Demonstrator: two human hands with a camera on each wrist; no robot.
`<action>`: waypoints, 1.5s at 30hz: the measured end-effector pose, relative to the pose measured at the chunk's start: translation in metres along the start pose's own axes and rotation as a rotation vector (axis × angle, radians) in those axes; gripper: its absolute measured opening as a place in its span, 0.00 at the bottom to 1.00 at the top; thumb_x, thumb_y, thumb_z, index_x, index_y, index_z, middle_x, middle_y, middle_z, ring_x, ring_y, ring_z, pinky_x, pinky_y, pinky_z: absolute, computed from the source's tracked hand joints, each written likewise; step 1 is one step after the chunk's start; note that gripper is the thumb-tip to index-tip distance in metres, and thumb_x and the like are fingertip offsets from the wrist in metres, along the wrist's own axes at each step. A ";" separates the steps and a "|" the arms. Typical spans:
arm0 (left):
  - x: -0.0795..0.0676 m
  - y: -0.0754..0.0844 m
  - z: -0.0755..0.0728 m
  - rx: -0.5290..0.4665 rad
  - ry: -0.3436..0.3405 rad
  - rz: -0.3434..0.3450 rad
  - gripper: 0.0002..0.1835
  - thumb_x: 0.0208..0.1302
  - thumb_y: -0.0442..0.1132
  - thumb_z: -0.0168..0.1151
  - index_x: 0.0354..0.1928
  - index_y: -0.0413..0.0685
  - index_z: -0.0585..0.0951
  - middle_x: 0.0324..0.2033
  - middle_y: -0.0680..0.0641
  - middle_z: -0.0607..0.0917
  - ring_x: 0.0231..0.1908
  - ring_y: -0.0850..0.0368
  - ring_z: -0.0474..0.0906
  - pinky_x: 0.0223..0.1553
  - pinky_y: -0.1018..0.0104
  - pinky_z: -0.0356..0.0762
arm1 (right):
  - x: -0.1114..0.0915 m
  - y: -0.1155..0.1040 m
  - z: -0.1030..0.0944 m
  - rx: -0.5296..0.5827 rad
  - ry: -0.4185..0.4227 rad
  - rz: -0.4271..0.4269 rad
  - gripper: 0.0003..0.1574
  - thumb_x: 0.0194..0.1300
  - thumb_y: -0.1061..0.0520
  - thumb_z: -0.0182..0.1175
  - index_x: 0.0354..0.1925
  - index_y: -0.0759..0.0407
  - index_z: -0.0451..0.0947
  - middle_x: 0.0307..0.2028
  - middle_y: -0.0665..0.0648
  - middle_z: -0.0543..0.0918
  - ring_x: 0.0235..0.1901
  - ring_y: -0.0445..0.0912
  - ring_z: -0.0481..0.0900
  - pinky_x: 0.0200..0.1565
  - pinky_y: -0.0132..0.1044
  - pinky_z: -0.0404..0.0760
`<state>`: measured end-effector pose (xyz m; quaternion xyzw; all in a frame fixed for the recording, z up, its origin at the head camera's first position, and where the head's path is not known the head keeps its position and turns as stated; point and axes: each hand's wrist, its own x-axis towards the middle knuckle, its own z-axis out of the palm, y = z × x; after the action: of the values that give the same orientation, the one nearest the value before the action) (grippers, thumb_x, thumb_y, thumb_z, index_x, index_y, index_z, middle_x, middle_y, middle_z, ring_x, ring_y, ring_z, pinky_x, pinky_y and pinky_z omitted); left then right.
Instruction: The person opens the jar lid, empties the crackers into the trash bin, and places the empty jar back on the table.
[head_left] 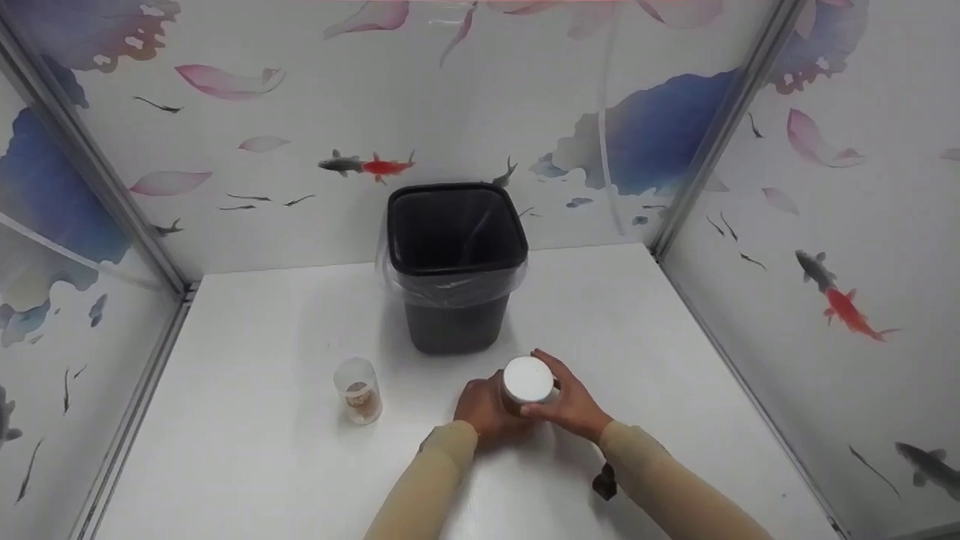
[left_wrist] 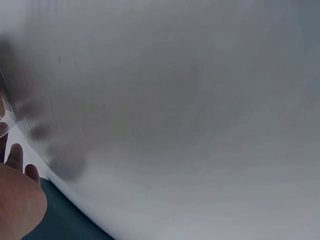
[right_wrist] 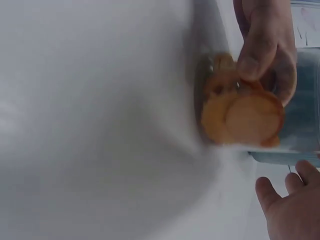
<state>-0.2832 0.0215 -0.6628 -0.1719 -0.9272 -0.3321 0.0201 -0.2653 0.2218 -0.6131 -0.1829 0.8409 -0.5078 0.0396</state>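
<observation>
In the head view a clear plastic jar with a white lid (head_left: 529, 379) stands between both hands, near the middle of the table. My left hand (head_left: 481, 409) grips the jar's lower part from the left. My right hand (head_left: 574, 401) holds the lid end, thumb on the near side and a finger on the far side. An orange-brown cartoon figure on the jar (right_wrist: 252, 120) shows in the right wrist view, with the left thumb (right_wrist: 250, 65) against it. The right hand's other fingers (right_wrist: 265, 190) stand out below the jar there; its lid end is out of frame.
Left of the hands a clear cup (head_left: 358, 390) with a brown print stands on the white table (head_left: 247, 420). Behind them is a black bin (head_left: 456, 322) lined with a clear bag (head_left: 450, 291). Patterned panels (head_left: 465, 97) enclose the back and sides.
</observation>
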 end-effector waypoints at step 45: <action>0.001 -0.002 -0.002 0.025 0.021 0.029 0.45 0.39 0.65 0.77 0.59 0.48 0.77 0.46 0.50 0.86 0.48 0.53 0.81 0.56 0.56 0.75 | 0.003 -0.007 -0.003 0.036 -0.023 -0.029 0.63 0.48 0.50 0.80 0.75 0.58 0.58 0.72 0.58 0.63 0.71 0.54 0.58 0.66 0.62 0.60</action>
<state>-0.2848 0.0191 -0.6629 -0.1815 -0.9285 -0.3220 0.0366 -0.2671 0.2204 -0.6050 -0.2002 0.8284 -0.5212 0.0449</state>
